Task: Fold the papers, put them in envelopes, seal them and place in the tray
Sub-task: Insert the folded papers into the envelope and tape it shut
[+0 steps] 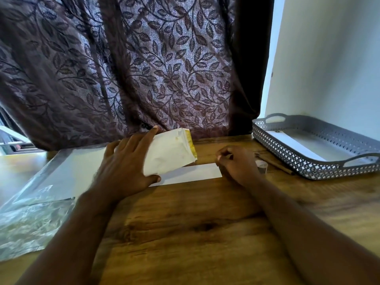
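The left hand (127, 161) gripped a white envelope (171, 151), fingers spread over its top face and the thumb tucked under its near edge. It held the envelope tilted above the wooden table (185, 223), the open, yellow-edged mouth turned to the right. Just below it, a folded paper (193, 173) lay flat as a long strip, its left end hidden under the envelope and hand. The right hand (237, 163) sat at the strip's right end with its fingers curled; whether it pinched the paper or only rested beside it could not be told.

The step looked to be loading the paper into the envelope. To do it well, the left thumb and fingers would need to bow the mouth open, and the right hand would take the strip by one short end and feed it in straight, lengthwise, so that no corner caught on the yellow flap.

The grey tray (287, 159) stood far right with one white piece (298, 145) already lying in it. A small cup (262, 166) and a thin stick (275, 163) lay between the right hand and the tray, so a wide sweep there might tip the cup. A plastic wrapper (30, 212) holding white sheets lay at the near left.
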Demonstrator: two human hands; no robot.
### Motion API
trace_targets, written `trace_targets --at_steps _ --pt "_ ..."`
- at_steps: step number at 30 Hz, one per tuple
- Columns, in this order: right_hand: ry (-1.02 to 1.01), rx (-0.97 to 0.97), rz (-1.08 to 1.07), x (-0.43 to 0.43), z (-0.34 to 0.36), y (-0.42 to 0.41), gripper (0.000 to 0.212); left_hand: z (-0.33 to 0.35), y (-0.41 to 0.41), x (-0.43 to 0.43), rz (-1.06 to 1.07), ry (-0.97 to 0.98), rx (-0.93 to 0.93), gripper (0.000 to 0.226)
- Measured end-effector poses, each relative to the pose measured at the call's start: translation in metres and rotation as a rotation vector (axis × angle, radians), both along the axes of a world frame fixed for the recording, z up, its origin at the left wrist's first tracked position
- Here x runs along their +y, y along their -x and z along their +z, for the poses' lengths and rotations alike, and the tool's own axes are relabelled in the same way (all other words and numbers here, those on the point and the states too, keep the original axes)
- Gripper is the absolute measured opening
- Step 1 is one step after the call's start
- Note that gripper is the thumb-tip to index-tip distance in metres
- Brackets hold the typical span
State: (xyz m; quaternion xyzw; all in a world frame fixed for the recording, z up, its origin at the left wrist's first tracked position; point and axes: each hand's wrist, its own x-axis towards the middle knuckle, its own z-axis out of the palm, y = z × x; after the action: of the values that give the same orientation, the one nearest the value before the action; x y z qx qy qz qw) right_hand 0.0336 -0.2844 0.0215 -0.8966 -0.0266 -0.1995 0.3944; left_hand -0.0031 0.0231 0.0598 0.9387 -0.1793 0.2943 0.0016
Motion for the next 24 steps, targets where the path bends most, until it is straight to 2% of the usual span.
trace_targets --at_steps 1,4,5,8,11,14,16,21,24 --pt "0.107 0.005 0.017 0.002 -0.002 -0.001 0.014 -0.001 0.000 0.000 0.000 -0.002 0.007 0.133" --pt "0.356 0.088 0.065 0.009 -0.005 -0.005 0.055 -0.003 -0.001 -0.001 -0.007 -0.018 0.006 0.135" --pt "0.450 0.114 0.078 0.011 -0.006 -0.005 0.061 -0.004 -0.001 -0.001 -0.011 -0.021 0.005 0.135" --pt "0.678 0.208 0.113 0.014 -0.004 -0.007 0.072 -0.006 -0.002 -0.002 -0.024 -0.017 0.018 0.133" --pt "0.688 0.242 0.142 0.013 0.002 -0.006 0.077 -0.008 -0.003 -0.003 -0.029 -0.001 0.031 0.133" --pt "0.543 0.264 0.172 0.010 0.005 -0.003 0.075 -0.009 -0.002 -0.003 -0.036 0.015 0.049 0.130" --pt "0.377 0.245 0.191 0.007 0.005 -0.001 0.063 -0.009 -0.003 -0.003 -0.035 0.034 0.053 0.129" --pt "-0.149 0.116 0.042 -0.005 0.011 0.001 0.033 -0.007 -0.002 -0.002 -0.043 0.109 0.023 0.131" --pt "-0.508 0.033 -0.016 -0.011 0.020 0.004 0.026 -0.007 -0.003 -0.001 -0.037 0.124 -0.034 0.133"
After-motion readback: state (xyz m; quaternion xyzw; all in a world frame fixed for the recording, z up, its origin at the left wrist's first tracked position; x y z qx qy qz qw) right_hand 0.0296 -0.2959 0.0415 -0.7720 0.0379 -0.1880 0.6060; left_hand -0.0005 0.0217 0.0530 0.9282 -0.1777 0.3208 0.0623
